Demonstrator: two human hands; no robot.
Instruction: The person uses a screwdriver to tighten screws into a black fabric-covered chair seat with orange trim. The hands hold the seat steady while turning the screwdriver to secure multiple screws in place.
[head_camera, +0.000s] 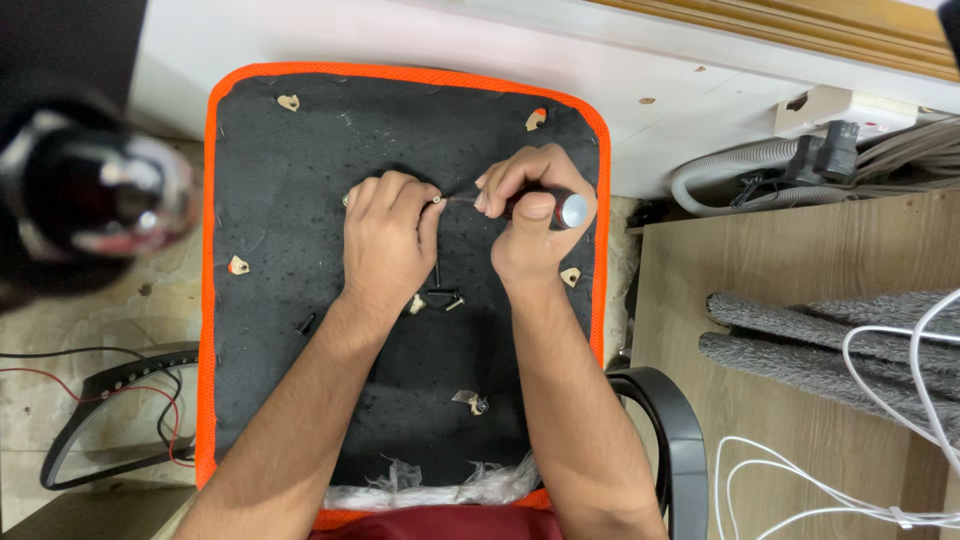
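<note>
Two hands work over a black seat pad (290, 200) with an orange rim, lying underside up on the floor. The left hand (385, 240) pinches a small screw (438, 201) btwn thumb and finger, so its grip is pressed together on the screw. The right hand (530, 215) is closed around a screwdriver (560, 207) with a dark handle and a shiny silver end.

The screwdriver lies almost flat, its long line running side to side – handle out toward the right edge of the pad, thin tip pointing left at the screw. Tip and screw look like they touch, or are just apart; too small to tell. Both hands sit near the middle of the pad, a bit toward the far edge, and the screw is right btwn them.

Other bits: a few loose dark screws (446, 297) lie on the pad just below the hands. Small torn holes (288, 102) show pale wood near the corners. A black armrest (670, 430) curves by the near right edge, and another one lies off the left edge w/ red and black wires. A blurry dark and silver thing (95, 195) fills the left side, close to the camera – it covers none of the work. Nothing stands btwn tip and screw.
</note>
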